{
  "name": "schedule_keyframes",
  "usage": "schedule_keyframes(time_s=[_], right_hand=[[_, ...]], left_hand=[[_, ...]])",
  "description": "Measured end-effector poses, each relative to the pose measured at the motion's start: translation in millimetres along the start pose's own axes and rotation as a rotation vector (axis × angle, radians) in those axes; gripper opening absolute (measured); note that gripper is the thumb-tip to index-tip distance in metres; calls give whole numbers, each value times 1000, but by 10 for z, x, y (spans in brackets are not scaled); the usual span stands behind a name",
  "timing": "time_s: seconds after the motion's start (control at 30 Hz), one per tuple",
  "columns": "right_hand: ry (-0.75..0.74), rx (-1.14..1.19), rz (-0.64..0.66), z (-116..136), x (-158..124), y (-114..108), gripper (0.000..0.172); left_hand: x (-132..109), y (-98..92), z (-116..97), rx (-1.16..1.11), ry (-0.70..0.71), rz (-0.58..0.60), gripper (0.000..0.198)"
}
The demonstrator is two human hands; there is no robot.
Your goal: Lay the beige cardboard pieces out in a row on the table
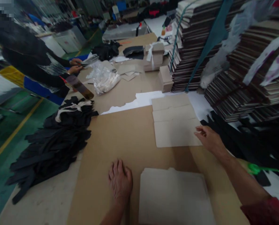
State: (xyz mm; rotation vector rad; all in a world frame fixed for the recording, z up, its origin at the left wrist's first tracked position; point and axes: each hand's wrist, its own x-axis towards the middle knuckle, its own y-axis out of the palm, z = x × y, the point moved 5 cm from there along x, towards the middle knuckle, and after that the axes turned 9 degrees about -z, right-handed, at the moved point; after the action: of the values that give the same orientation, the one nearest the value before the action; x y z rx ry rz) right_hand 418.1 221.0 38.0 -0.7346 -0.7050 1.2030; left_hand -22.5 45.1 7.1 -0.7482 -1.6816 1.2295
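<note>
My left hand (120, 180) lies flat, palm down, on a large brown board (116, 137), its fingers stretched forward. To its right a grey cardboard stack (173, 197) rests on the board at the near edge of the view. Farther off, several grey cardboard sheets (176, 134) overlap in steps on the same board. My right hand (208, 137) is at the right edge of these sheets, fingers curled and thumb drawn in. Whether a sheet edge sits between the fingertips cannot be made out.
Black fabric strips (52, 147) are heaped on the left; more black strips (235, 137) lie on the right. Tall tied stacks of boards (197, 43) rise at the back right. A clear plastic bag (105, 78) lies ahead, near a person's hands (75, 65) at the left.
</note>
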Motion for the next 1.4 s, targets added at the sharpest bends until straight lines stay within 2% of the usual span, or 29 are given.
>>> schedule_keyframes(time_s=[0.1,0.17,0.23,0.33,0.53,0.8,0.97,1.07,1.17,1.33,1.4], right_hand=[[39,55,218,-83,-953,-31,40],[90,127,277,-170,-1546,-27,48],[134,136,240,-263,-1978,-2,53],[168,127,173,-335,-2291,79,55],[115,105,150,-309,-2307,158,44],[-34,43,139,-356,-2359,186,45],[-115,1,52,-287,-2383,132,43],[-110,26,35,-244,-2382,91,31],[-49,16,118,-209,-2394,83,28],[167,87,377,-97,-2500,59,20],[247,176,475,4,-2563,8,22]], left_hand=[[2,-28,-43,-11,14,-12,48],[2,-44,-51,-20,14,-21,48],[3,-57,-55,-24,11,-23,47],[10,-73,-64,-25,9,-23,47],[3,-87,-83,-31,8,-22,48],[-1,-86,-64,-15,-3,7,48],[-2,-83,-65,-13,6,22,48],[-7,-87,-69,-15,8,17,48],[-7,-89,-74,-10,6,25,49],[2,-97,-78,7,-1,36,48],[1,-99,-75,12,-9,42,49]])
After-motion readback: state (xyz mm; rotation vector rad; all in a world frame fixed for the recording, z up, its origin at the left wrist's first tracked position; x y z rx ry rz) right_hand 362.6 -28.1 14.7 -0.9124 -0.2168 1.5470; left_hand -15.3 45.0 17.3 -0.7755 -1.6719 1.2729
